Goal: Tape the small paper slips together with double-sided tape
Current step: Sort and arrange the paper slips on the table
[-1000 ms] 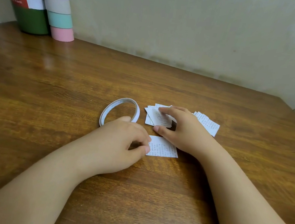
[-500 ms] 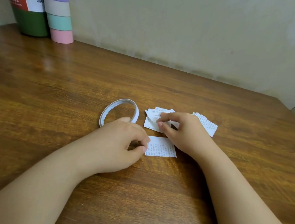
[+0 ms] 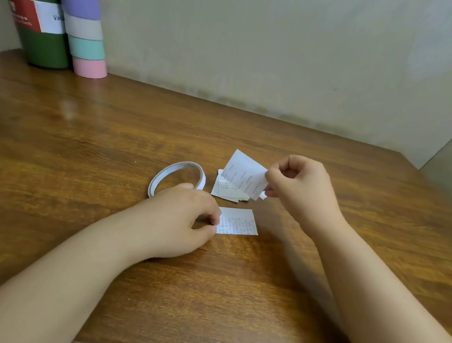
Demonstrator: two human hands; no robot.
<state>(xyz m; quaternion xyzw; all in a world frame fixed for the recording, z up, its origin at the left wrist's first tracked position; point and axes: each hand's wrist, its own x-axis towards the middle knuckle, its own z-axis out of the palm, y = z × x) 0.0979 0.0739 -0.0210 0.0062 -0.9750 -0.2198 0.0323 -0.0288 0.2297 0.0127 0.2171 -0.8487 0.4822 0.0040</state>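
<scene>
Right hand (image 3: 300, 192), seen from the head camera, pinches one printed paper slip (image 3: 244, 177) by its edge, lifted and tilted above the small pile of slips (image 3: 226, 192) on the wooden table (image 3: 82, 138); left hand (image 3: 178, 218) has its fingers curled, thumb and fingertips pinching the left edge of a flat slip (image 3: 238, 222); the tape roll (image 3: 177, 178) lies just beyond that hand; a green bottle (image 3: 36, 17) and pastel striped tube (image 3: 84, 22) stand far left.

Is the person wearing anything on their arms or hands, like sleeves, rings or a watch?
No. Both forearms are bare as far as the picture shows, with no sleeves in view. The left hand and right hand show no gloves, rings, watch or bracelet. The visible fingernails look short and unpainted.
</scene>
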